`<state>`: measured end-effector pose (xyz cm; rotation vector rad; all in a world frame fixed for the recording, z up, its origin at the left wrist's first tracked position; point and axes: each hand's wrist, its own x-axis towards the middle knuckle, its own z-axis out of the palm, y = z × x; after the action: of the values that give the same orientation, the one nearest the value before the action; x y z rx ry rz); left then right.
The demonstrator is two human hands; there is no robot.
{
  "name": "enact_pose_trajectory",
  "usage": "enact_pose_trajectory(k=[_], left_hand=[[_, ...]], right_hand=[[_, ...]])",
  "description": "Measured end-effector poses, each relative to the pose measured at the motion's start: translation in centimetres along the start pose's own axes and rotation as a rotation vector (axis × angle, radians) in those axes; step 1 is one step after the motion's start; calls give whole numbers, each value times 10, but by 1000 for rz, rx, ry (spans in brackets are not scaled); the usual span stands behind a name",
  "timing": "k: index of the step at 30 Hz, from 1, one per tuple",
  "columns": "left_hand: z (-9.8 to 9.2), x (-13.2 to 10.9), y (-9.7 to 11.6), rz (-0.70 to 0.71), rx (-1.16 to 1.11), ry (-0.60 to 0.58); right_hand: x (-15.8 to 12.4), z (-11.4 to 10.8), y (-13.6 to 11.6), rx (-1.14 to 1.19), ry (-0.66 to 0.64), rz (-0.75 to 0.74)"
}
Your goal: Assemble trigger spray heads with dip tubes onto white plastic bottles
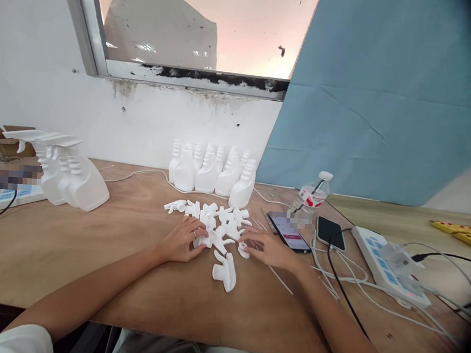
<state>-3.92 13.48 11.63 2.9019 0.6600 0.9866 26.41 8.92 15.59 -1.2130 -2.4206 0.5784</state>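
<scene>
A loose pile of white spray heads (224,230) lies on the wooden table in front of me. My left hand (185,239) rests at the pile's left side, its fingers curled over a white piece. At the right side, my right hand (268,247) touches a white spray head with bent fingertips; whether it grips the piece is unclear. One separate spray head (225,272) lies nearer to me, below both hands. Behind the pile stand several white bottles (207,170) without heads.
Several bottles with heads fitted (76,179) stand at the left by a power strip. A water bottle (314,193), two phones (290,232), thin white tubes, cables and another power strip (390,268) lie to the right. A wall with a window rises behind.
</scene>
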Motion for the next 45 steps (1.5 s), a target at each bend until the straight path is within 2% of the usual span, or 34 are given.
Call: enact_pose_trajectory(k=[8, 14, 17, 20, 23, 27, 30, 39, 42, 45], left_hand=[[-3, -4, 2, -65, -87, -117], [-1, -10, 3, -20, -198, -17], [-4, -10, 8, -134, -360, 16], [-6, -10, 12, -257, -515, -28], [-5, -10, 12, -310, -635, -81], [-2, -9, 8, -368, -827, -124], [-1, -8, 8, -389, -884, -136], [-5, -8, 9, -360, -846, -149], [-2, -11, 4, -286, -746, -141], [0, -12, -1, -151, -615, -121]], right_hand=[[0, 7, 6, -29, 90, 53], [13, 17, -7, 46, 333, -62], [24, 26, -26, 97, 392, -160], [35, 38, -46, 125, 372, -228], [42, 51, -59, 89, 352, -261], [45, 64, -62, 14, 364, -281], [45, 67, -60, -11, 360, -273], [41, 69, -55, -101, 346, -330], [39, 70, -51, -151, 332, -361], [39, 71, -49, -190, 312, -384]])
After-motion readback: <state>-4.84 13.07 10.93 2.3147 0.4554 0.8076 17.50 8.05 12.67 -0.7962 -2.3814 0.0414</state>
